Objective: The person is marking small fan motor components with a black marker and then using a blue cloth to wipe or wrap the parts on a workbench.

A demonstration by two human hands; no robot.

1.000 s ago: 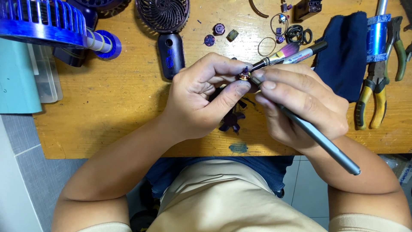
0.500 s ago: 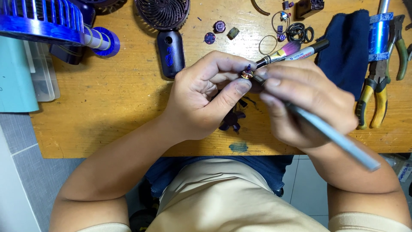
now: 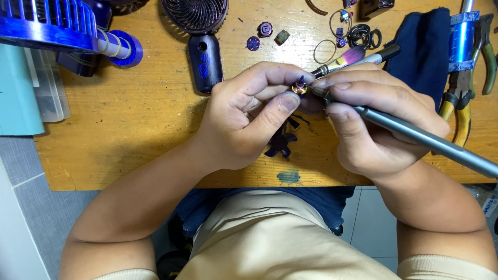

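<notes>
**A:** Start big. What fills the view?

**B:** A wooden table [image 3: 129, 129], yellow-brown and scuffed, with a blue paint smear near its front edge. At the far left a blue fan guard [image 3: 41, 23] pokes in on a pale stem, and under it lies a teal tray [image 3: 18, 88]. At the far right there's a dark blue cloth [image 3: 423, 49], and beside that yellow-handled pliers [image 3: 456, 111] next to a blue cylindrical tool [image 3: 461, 39].

**A:** And mid-sized?

**B:** A dark handheld fan [image 3: 202, 36] lies at top centre, its round grille away from the person and its navy handle pointing toward the hands. Then the hands themselves. The left hand [image 3: 244, 119] is curled tight, thumb and fingertips pinched on a small motor part [image 3: 300, 86] (brass-coloured, with a purple tip), held above the table just in front of the fan handle. The right hand [image 3: 373, 122] is closed round a grey pen-shaped tool [image 3: 425, 140], whose tip meets that small part; its long shaft slants off to the lower right.

**A:** Smaller bits?

**B:** A make-up brush with pink bristles [image 3: 340, 61] lies just behind the fingers, touching a black marker [image 3: 381, 53]. A dark fan blade [image 3: 280, 145] sits on the table under the hands, partly hidden. Farther back are black rubber rings [image 3: 363, 37], a thin wire ring [image 3: 324, 51], and two little round purple caps [image 3: 259, 35].
</notes>
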